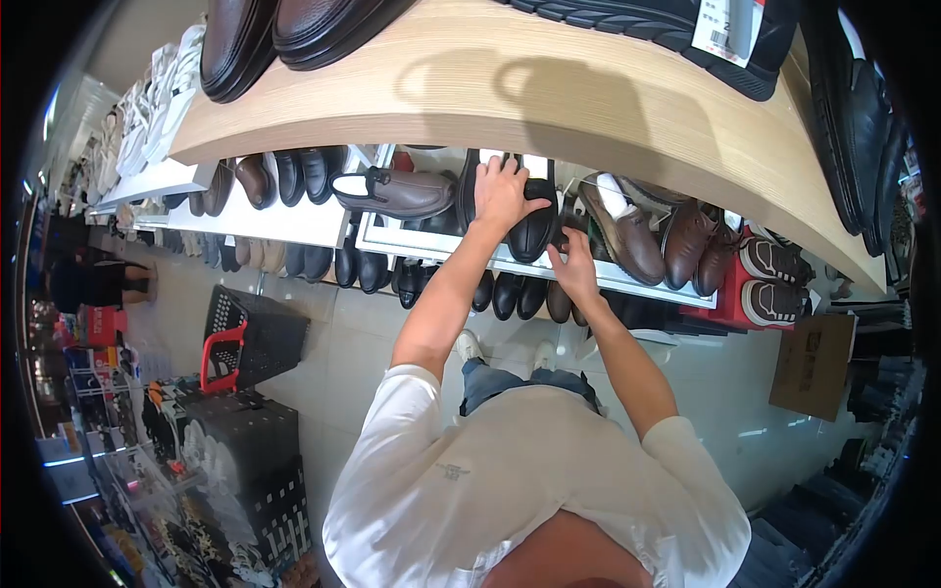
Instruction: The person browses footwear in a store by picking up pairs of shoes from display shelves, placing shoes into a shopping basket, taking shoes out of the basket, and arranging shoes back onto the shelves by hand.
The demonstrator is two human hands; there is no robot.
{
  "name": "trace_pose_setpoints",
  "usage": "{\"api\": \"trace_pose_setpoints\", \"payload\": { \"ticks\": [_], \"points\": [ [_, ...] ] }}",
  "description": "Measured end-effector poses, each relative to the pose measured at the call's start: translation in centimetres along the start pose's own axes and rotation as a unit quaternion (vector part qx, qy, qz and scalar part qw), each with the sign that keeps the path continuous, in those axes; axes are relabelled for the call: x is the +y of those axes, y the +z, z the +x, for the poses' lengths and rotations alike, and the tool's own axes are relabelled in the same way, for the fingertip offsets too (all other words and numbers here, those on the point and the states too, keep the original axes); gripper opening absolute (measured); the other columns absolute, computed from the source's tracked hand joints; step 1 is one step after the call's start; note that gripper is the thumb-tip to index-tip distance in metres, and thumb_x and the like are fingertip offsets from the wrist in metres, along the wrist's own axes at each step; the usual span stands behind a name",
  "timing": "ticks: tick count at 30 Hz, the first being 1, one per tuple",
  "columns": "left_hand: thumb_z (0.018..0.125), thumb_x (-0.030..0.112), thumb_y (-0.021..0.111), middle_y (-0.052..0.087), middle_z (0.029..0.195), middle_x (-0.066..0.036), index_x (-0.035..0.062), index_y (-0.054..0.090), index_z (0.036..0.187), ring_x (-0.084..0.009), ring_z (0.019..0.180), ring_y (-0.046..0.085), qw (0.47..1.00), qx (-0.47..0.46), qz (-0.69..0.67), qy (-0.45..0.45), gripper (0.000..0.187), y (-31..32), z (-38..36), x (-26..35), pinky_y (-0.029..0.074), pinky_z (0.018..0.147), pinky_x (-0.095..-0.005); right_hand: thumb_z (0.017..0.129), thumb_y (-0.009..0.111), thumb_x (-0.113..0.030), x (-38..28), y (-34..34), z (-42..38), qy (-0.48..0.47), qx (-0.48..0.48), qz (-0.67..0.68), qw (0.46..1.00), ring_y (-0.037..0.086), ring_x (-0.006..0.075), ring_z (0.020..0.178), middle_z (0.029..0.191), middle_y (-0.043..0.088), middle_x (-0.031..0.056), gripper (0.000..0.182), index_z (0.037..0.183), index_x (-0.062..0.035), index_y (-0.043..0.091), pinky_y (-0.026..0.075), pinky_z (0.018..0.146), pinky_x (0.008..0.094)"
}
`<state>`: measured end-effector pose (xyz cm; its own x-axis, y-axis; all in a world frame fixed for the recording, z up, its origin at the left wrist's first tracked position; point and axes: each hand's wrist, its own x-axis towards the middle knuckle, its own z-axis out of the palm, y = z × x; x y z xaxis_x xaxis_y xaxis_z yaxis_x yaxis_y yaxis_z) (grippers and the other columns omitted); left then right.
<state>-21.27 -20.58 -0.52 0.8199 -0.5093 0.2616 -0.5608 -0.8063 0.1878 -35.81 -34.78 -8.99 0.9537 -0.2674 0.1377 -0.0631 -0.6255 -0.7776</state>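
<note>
My left hand (502, 196) lies over a pair of black leather shoes on the shelf, its fingers spread and its thumb stretched across the right black shoe (532, 230). White stuffing shows at the shoes' openings. Just right of that shoe's toe, my right hand (576, 265) has its fingers apart and slightly bent, with nothing seen in its grasp. A brown slip-on shoe (410, 193) lies sideways to the left of the pair. Right of my right hand, a brown shoe (624, 235) with white stuffing stands on the same white-edged shelf (470, 247).
A wooden upper shelf (470, 98) overhangs my hands and carries more dark shoes. Brown lace-up shoes (686, 245) and sneakers (772, 279) stand to the right. On the floor are a black basket with a red handle (260, 336) and a cardboard box (812, 366).
</note>
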Motion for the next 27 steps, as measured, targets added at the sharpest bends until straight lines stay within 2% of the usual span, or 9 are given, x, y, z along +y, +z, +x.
{"api": "trace_pose_setpoints", "payload": {
  "ticks": [1, 3, 9, 11, 16, 19, 22, 24, 27],
  "points": [
    [0.063, 0.062, 0.078, 0.064, 0.109, -0.004, 0.01, 0.075, 0.092, -0.0234, 0.115, 0.049, 0.999, 0.029, -0.008, 0.027, 0.059, 0.1, 0.0, -0.2, 0.038, 0.084, -0.0446, 0.087, 0.07, -0.019, -0.3, -0.3, -0.2, 0.019, -0.016, 0.011, 1.0, 0.061, 0.0347, 0.104, 0.125, 0.052, 0.0205, 0.05, 0.128, 0.0024, 0.051, 0.05, 0.087, 0.0423],
    [0.063, 0.062, 0.078, 0.065, 0.108, -0.004, 0.01, 0.074, 0.091, -0.0233, 0.114, 0.049, 0.998, 0.057, -0.006, 0.021, 0.059, 0.0, -0.2, -0.6, 0.038, 0.084, -0.0436, 0.089, 0.067, -0.018, -0.7, -0.7, -0.3, 0.011, -0.021, 0.007, 1.0, 0.066, 0.029, 0.093, 0.122, 0.055, 0.0191, 0.044, 0.126, 0.0019, 0.053, 0.052, 0.081, 0.0403],
    [0.067, 0.057, 0.078, 0.067, 0.097, -0.005, 0.0091, 0.072, 0.088, -0.0239, 0.106, 0.056, 0.998, 0.024, -0.027, 0.051, 0.052, -0.5, 0.1, -1.5, 0.041, 0.081, -0.0428, 0.091, 0.064, -0.019, -0.9, -0.7, -1.9, 0.039, -0.036, -0.003, 0.999, 0.066, 0.0288, 0.09, 0.121, 0.056, 0.0178, 0.04, 0.124, 0.0016, 0.054, 0.052, 0.079, 0.0394],
    [0.069, 0.053, 0.079, 0.067, 0.091, -0.007, 0.0066, 0.07, 0.083, -0.0247, 0.1, 0.058, 0.991, 0.048, -0.044, 0.113, 0.049, 0.6, 0.8, -1.8, 0.045, 0.08, -0.0411, 0.091, 0.064, -0.019, -0.7, -0.8, -1.9, 0.037, -0.041, 0.0, 0.998, 0.066, 0.0287, 0.088, 0.121, 0.056, 0.0182, 0.04, 0.124, 0.002, 0.055, 0.052, 0.079, 0.0392],
    [0.069, 0.048, 0.08, 0.064, 0.081, -0.009, 0.0038, 0.065, 0.076, -0.0263, 0.086, 0.06, 0.98, 0.101, -0.068, 0.16, 0.047, 0.3, 0.3, -1.8, 0.049, 0.077, -0.0377, 0.092, 0.064, -0.02, -0.9, -2.6, -1.8, 0.064, -0.062, 0.008, 0.996, 0.067, 0.029, 0.083, 0.107, 0.062, 0.0191, 0.033, 0.113, 0.0044, 0.06, 0.052, 0.077, 0.0384],
    [0.07, 0.041, 0.082, 0.061, 0.067, -0.008, 0.005, 0.065, 0.072, -0.0249, 0.07, 0.06, 0.976, 0.121, -0.07, 0.17, 0.04, -0.5, -1.7, -1.7, 0.052, 0.064, -0.0354, 0.094, 0.061, -0.02, -0.4, -3.0, -1.3, 0.063, -0.052, 0.038, 0.996, 0.068, 0.0284, 0.083, 0.102, 0.064, 0.019, 0.03, 0.11, 0.0047, 0.062, 0.052, 0.076, 0.038],
    [0.068, 0.038, 0.083, 0.06, 0.065, -0.008, 0.0047, 0.067, 0.073, -0.0256, 0.065, 0.061, 0.973, 0.157, -0.121, 0.121, 0.037, -1.9, -5.3, -2.3, 0.051, 0.059, -0.0357, 0.096, 0.059, -0.02, 0.0, -3.6, -1.0, -0.011, -0.049, 0.109, 0.993, 0.067, 0.0275, 0.082, 0.102, 0.065, 0.0181, 0.028, 0.111, 0.0033, 0.063, 0.052, 0.073, 0.0372],
    [0.067, 0.039, 0.083, 0.06, 0.064, -0.01, 0.005, 0.063, 0.066, -0.0266, 0.063, 0.06, 0.976, 0.151, -0.135, 0.082, 0.039, -3.1, -8.4, -3.1, 0.052, 0.06, -0.0366, 0.096, 0.059, -0.019, -1.1, -4.5, -0.7, 0.04, -0.081, 0.172, 0.981, 0.066, 0.0284, 0.083, 0.103, 0.065, 0.0167, 0.027, 0.112, 0.0018, 0.063, 0.052, 0.072, 0.0356],
    [0.064, 0.031, 0.085, 0.059, 0.062, -0.008, 0.0049, 0.061, 0.065, -0.0255, 0.061, 0.059, 0.981, 0.144, -0.124, 0.033, 0.035, -6.4, -13.2, -3.4, 0.051, 0.058, -0.0357, 0.093, 0.061, -0.015, -3.4, -4.9, 0.7, -0.072, -0.063, 0.017, 0.995, 0.066, 0.0322, 0.086, 0.106, 0.064, 0.0158, 0.027, 0.116, -0.0009, 0.061, 0.053, 0.072, 0.0367]
  ]
}}
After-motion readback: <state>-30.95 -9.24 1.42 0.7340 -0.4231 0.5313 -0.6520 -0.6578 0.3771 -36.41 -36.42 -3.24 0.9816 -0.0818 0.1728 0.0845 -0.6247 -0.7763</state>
